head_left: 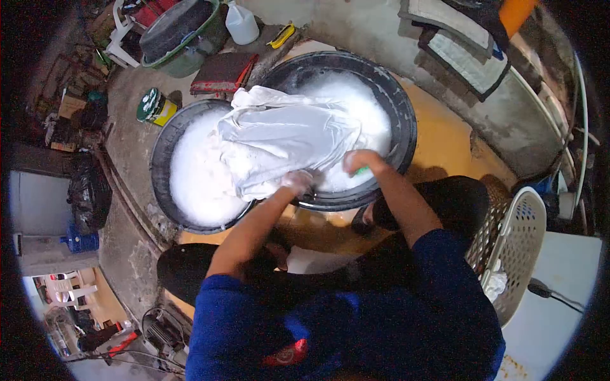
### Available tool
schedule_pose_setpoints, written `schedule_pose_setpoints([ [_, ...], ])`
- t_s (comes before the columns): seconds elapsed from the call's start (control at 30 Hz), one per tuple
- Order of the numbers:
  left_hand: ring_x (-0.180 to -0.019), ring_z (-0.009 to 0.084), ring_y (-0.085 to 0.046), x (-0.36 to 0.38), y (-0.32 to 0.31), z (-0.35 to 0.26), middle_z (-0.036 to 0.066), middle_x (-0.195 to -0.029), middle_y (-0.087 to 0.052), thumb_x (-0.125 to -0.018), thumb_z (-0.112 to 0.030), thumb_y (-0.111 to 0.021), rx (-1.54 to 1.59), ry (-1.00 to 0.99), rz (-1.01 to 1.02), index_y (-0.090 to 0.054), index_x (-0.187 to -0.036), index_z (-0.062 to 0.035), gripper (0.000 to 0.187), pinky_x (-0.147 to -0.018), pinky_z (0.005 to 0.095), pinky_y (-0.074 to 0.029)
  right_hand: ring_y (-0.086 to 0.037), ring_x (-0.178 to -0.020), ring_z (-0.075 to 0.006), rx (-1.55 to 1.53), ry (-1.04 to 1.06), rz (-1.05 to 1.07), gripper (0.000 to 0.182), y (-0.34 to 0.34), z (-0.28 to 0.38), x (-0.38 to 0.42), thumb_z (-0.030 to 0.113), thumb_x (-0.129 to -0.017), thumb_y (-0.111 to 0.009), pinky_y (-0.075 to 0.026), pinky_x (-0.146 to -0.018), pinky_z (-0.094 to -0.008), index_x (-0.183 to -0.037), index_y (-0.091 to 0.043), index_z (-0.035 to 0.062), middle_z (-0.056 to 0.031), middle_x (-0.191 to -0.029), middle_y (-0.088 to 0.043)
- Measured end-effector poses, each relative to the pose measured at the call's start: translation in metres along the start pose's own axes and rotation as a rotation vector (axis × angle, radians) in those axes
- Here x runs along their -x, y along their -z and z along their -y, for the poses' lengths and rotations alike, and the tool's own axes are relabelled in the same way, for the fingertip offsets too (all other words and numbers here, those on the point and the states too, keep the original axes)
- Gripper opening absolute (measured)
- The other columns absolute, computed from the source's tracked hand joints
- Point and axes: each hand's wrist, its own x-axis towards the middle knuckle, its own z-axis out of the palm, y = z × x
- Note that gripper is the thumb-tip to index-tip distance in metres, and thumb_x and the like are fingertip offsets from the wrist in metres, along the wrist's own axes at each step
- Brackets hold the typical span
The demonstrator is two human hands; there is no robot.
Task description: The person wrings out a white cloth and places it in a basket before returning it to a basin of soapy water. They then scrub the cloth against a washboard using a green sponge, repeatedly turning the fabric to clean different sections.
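Observation:
A wet white cloth [286, 136], perhaps a garment, lies spread across the adjoining rims of two dark basins. The larger basin [408, 120] is on the right and the smaller basin [160, 168] on the left; both hold thick white suds. My left hand [297, 181] is closed at the cloth's near edge, over the larger basin's near rim, its fingers partly hidden by foam and fabric. Over the suds just right of the cloth, my right hand [361, 161] is closed around a small green object [363, 170], mostly covered by the fingers.
Beyond the basins are a green tub [190, 60], a white jug [242, 24] and a yellow-handled brush [281, 36]. A green-lidded bucket [155, 108] stands left. At my right is a perforated laundry basket [524, 247]. Mats [467, 63] hang over the low wall.

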Motion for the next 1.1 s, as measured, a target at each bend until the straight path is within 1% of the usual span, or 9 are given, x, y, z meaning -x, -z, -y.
schedule_pose_setpoints([
  [0.17, -0.056, 0.0247, -0.056, 0.008, 0.078, 0.020, 0.014, -0.064, -0.057, -0.067, -0.016, -0.060, 0.617, 0.213, -0.155, -0.057, -0.076, -0.0037, 0.016, -0.050, 0.0321, -0.045, -0.056, -0.084, -0.0312, -0.150, -0.136, -0.407, 0.043, 0.025, 0.115, -0.026, 0.034, -0.065, -0.063, -0.044, -0.077, -0.0380, -0.095, -0.057, 0.0035, -0.0203, -0.087, -0.059],
  [0.3, -0.074, 0.0230, -0.057, 0.042, 0.154, 0.028, 0.014, -0.076, -0.058, -0.073, -0.023, -0.057, 0.004, -0.087, -0.333, -0.054, -0.082, -0.0023, 0.023, -0.067, 0.0318, -0.045, -0.055, -0.090, -0.0314, -0.364, -0.549, -0.675, 0.034, 0.063, 0.151, -0.021, 0.028, -0.068, -0.058, -0.044, -0.078, -0.0380, -0.092, -0.057, 0.0048, -0.0214, -0.095, -0.057],
  [0.37, -0.087, 0.0300, -0.056, 0.049, 0.163, 0.033, 0.019, -0.093, -0.054, -0.076, -0.028, -0.055, 0.766, 0.175, -0.454, -0.047, -0.101, -0.0006, 0.038, -0.074, 0.0394, -0.044, -0.056, -0.088, -0.0299, -0.146, -0.181, -0.932, 0.029, 0.054, 0.095, -0.019, 0.023, -0.067, -0.057, -0.045, -0.076, -0.0366, -0.090, -0.058, 0.0053, -0.0194, -0.091, -0.058],
  [0.4, -0.087, 0.0301, -0.056, 0.062, 0.176, 0.020, 0.020, -0.093, -0.053, -0.075, -0.029, -0.056, 0.548, 0.185, -0.445, -0.045, -0.103, -0.0007, 0.041, -0.073, 0.0395, -0.045, -0.057, -0.084, -0.0277, -0.169, -0.111, -0.960, 0.027, 0.090, 0.116, 0.006, 0.016, -0.066, -0.057, -0.045, -0.075, -0.0352, -0.090, -0.058, 0.0045, -0.0158, -0.088, -0.059],
  [0.53, -0.092, 0.0360, -0.054, 0.093, 0.195, -0.024, 0.023, -0.110, -0.047, -0.071, -0.019, -0.057, -0.152, 0.254, -0.295, -0.025, -0.120, 0.0014, 0.062, -0.073, 0.0405, -0.047, -0.054, -0.072, -0.0197, -0.381, -0.046, -0.905, 0.018, 0.147, 0.090, 0.032, 0.006, -0.063, -0.046, -0.043, -0.068, -0.0302, -0.078, -0.057, 0.0024, -0.0095, -0.073, -0.057],
  [0.8, -0.072, 0.0384, -0.056, 0.066, 0.117, 0.052, 0.022, -0.083, -0.054, -0.066, -0.009, -0.055, -0.133, 0.307, -0.808, -0.036, -0.102, -0.0021, 0.042, -0.064, 0.0426, -0.046, -0.054, -0.076, -0.0222, -0.366, 0.012, -0.988, 0.018, 0.236, 0.134, 0.099, 0.013, -0.066, -0.050, -0.042, -0.071, -0.0311, -0.081, -0.055, 0.0040, -0.0092, -0.078, -0.058],
  [0.97, -0.045, 0.0099, -0.042, 0.120, 0.170, 0.018, 0.004, -0.061, -0.048, -0.063, -0.006, -0.050, 1.016, 0.405, -0.698, -0.048, -0.078, -0.0021, 0.016, -0.036, 0.0277, -0.033, -0.052, -0.086, -0.0256, -0.085, -0.048, -0.644, 0.039, 0.230, 0.146, 0.092, 0.018, -0.054, -0.064, -0.040, -0.074, -0.0349, -0.089, -0.052, 0.0060, -0.0108, -0.090, -0.055],
  [1.0, -0.049, 0.0152, -0.046, 0.125, 0.179, 0.021, 0.007, -0.060, -0.047, -0.062, -0.004, -0.049, 0.725, 0.482, -0.719, -0.048, -0.079, -0.0018, 0.018, -0.041, 0.0308, -0.037, -0.053, -0.086, -0.0296, 0.041, 0.148, -0.848, 0.036, 0.189, 0.084, 0.070, 0.019, -0.054, -0.064, -0.041, -0.074, -0.0360, -0.086, -0.054, 0.0074, -0.0128, -0.089, -0.057],
  [1.1, -0.066, 0.0276, -0.051, 0.164, 0.201, -0.005, 0.015, -0.071, -0.049, -0.063, -0.001, -0.048, 0.121, 0.231, -0.855, -0.047, -0.085, 0.0005, 0.022, -0.057, 0.0355, -0.041, -0.054, -0.077, -0.0339, 0.151, -0.244, -1.010, 0.021, 0.127, 0.061, 0.059, 0.007, -0.057, -0.055, -0.044, -0.068, -0.0385, -0.078, -0.057, 0.0078, -0.0141, -0.077, -0.058],
])
